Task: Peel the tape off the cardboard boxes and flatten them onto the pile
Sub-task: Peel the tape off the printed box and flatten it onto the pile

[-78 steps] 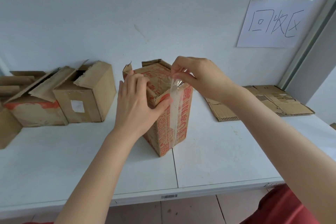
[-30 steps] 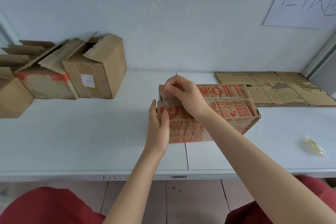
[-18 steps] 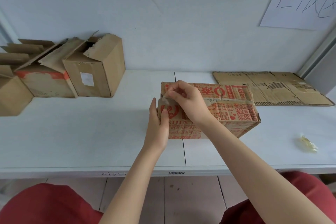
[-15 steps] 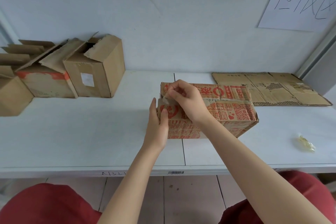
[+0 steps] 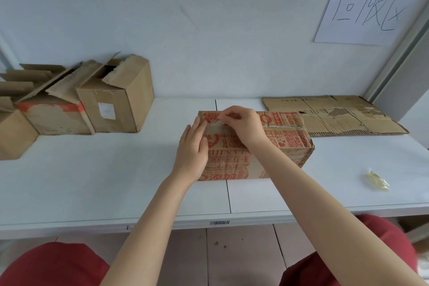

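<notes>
Centrally on the surface [image 5: 92,169] lies the red-printed box [image 5: 285,144]. The left hand [image 5: 192,148] presses its left end with straight fingers [image 5: 198,127]; the right hand [image 5: 243,125] pinches the tape [image 5: 217,124] at its top edge. The flattened pile [image 5: 336,115] sits at the back right corner.

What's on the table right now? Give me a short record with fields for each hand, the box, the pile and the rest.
work box: printed box, on its side on the table
left hand: fingers straight, pressed against the box's left end
right hand: pinches tape on the box's top
pile: flattened cardboard, back right
waiting: open boxes, back left
scrap: tape wad, right of the box
</notes>
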